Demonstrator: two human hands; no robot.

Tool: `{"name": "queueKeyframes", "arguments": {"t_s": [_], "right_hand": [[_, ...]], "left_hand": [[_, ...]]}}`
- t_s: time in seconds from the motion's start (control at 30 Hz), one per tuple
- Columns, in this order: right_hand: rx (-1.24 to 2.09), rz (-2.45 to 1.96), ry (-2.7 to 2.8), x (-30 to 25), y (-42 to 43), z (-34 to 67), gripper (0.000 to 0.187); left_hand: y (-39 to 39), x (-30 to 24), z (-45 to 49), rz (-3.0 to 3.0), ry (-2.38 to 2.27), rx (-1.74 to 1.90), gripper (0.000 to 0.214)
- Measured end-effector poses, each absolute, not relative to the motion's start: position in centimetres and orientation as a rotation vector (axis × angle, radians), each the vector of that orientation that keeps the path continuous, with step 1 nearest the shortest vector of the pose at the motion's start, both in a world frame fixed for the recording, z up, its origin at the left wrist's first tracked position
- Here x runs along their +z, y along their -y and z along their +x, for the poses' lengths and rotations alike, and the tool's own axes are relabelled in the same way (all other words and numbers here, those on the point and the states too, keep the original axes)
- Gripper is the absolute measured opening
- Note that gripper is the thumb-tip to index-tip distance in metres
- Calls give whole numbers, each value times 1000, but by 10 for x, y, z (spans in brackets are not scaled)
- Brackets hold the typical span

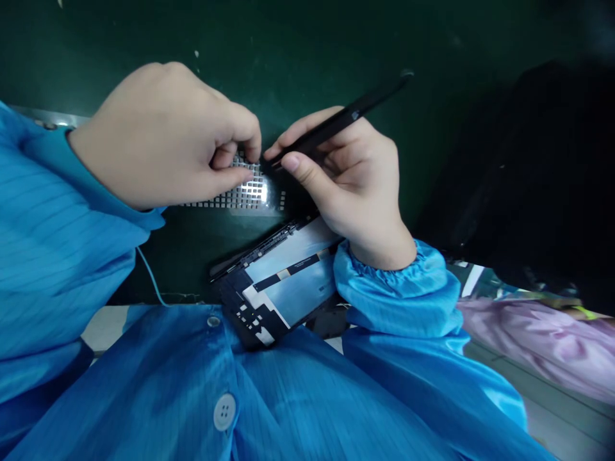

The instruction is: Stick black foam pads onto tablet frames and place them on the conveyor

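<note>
My right hand [350, 182] grips black tweezers [343, 118], their tip meeting the fingertips of my left hand [168, 134]. My left hand pinches at the upper edge of a sheet of small shiny square parts [243, 195] lying on the dark green mat [298, 45]. Whether a part sits between the fingers is hidden. An opened phone frame [278, 282] with dark circuit parts and pale panels lies tilted at the mat's near edge, partly under my right wrist.
Blue smock sleeves and the buttoned smock front [225, 397] fill the lower view. A thin blue cord [151, 278] hangs from my left sleeve. A dark bulky shape [552, 179] stands at the right, with purple cloth [538, 339] below it.
</note>
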State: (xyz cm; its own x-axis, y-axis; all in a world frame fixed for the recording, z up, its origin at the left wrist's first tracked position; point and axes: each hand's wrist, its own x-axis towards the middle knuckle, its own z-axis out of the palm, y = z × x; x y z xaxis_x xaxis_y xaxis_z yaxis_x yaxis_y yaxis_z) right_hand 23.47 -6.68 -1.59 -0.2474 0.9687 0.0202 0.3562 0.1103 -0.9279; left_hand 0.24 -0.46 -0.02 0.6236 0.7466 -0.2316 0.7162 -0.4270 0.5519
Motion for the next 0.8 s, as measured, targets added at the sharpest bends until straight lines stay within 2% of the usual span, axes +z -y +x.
{"name": "queueKeyframes", "arguments": {"t_s": [0.13, 0.23, 0.33, 0.43, 0.53, 0.67, 0.8], "right_hand": [[1168, -1310, 1767, -19, 56, 237, 37], [1194, -1239, 1649, -20, 59, 243, 41], [939, -1252, 1427, -15, 86, 249, 26], [698, -1357, 1296, -14, 123, 253, 9], [685, -1415, 1293, -22, 148, 254, 8], [678, -1360, 1316, -34, 153, 253, 15], [646, -1365, 1367, -37, 148, 253, 12]], "left_hand": [[3, 4, 3, 2342, -1144, -57, 40], [3, 3, -1, 2370, -1112, -19, 44], [5, -2, -7, 2401, -1051, 83, 53], [8, -8, -12, 2430, -1025, 148, 72], [7, -14, -16, 2440, -1006, 243, 84], [1, -25, -22, 2425, -931, 306, 76], [-6, -34, -29, 2372, -915, 292, 66]]}}
